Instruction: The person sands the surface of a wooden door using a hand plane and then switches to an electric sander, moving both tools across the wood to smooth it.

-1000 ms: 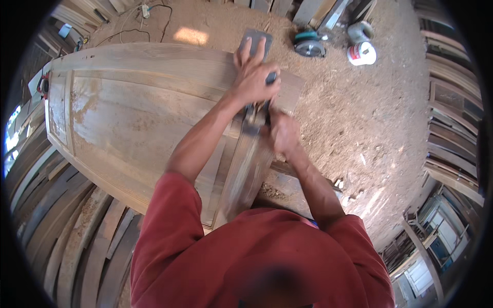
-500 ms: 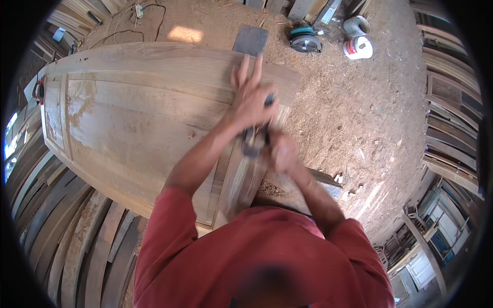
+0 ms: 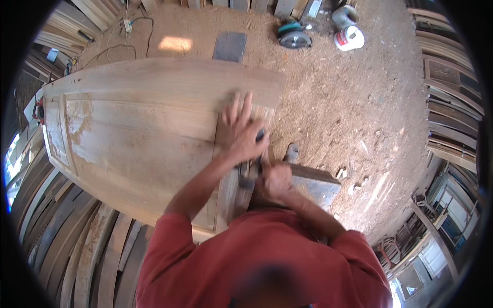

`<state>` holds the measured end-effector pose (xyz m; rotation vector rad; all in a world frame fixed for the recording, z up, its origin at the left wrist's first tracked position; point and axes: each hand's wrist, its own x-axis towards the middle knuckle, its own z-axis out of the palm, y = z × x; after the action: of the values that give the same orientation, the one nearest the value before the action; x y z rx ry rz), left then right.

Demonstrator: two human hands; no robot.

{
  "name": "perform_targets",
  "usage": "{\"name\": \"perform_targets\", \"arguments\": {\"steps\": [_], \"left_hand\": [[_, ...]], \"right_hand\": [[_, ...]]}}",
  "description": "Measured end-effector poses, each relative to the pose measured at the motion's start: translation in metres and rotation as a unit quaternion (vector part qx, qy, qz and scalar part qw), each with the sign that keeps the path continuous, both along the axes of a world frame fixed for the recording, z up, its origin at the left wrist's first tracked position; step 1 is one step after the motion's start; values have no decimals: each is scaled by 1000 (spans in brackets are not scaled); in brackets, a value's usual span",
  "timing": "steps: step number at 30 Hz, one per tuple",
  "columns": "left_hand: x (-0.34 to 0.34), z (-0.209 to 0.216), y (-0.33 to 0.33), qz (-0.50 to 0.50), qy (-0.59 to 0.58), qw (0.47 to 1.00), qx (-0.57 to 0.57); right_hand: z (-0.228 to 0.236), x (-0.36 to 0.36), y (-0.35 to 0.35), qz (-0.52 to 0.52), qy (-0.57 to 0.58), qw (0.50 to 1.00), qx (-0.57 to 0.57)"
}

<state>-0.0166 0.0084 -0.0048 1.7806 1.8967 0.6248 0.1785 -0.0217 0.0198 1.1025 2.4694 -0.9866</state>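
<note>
A large pale wooden door (image 3: 138,128) lies flat in front of me, dusted with sawdust. A hand plane (image 3: 248,173) rests on the door's right-hand stile. My left hand (image 3: 240,132) presses on the front of the plane, palm over its dark knob and fingers stretched forward across the wood. My right hand (image 3: 276,178) is closed round the rear of the plane, close to my chest. Most of the plane's body is hidden by both hands.
The floor (image 3: 349,108) is covered in sawdust. At the far side lie a circular saw (image 3: 292,36), a white tub (image 3: 349,38), a grey slab (image 3: 229,46) and a cable with a socket strip (image 3: 126,24). Curved planks (image 3: 61,231) are stacked at the left; door frames (image 3: 452,77) lean at the right.
Both hands and the plane have slid back along the stile toward my body, away from the door's far end.
</note>
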Motion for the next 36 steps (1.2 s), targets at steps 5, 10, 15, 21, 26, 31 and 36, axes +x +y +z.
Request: {"name": "perform_targets", "arguments": {"steps": [5, 10, 15, 21, 26, 31, 36], "left_hand": [[-54, -7, 189, 57, 8, 981, 186], [-26, -14, 148, 68, -13, 992, 105], [34, 14, -55, 40, -17, 999, 31], [25, 6, -60, -8, -3, 1000, 21], [30, 10, -62, 18, 12, 999, 26], [36, 12, -96, 13, -9, 1000, -1], [6, -6, 35, 19, 31, 995, 88]], "right_hand": [[-7, -65, 178, -69, 77, 986, 131], [17, -40, 149, -61, 81, 992, 70], [3, 25, -51, -18, 65, 998, -5], [0, 14, -34, 19, -41, 981, -190], [17, 18, -46, -12, 14, 996, -82], [9, 33, -84, -15, 43, 997, -56], [0, 1, 37, -62, 33, 997, 17]]}}
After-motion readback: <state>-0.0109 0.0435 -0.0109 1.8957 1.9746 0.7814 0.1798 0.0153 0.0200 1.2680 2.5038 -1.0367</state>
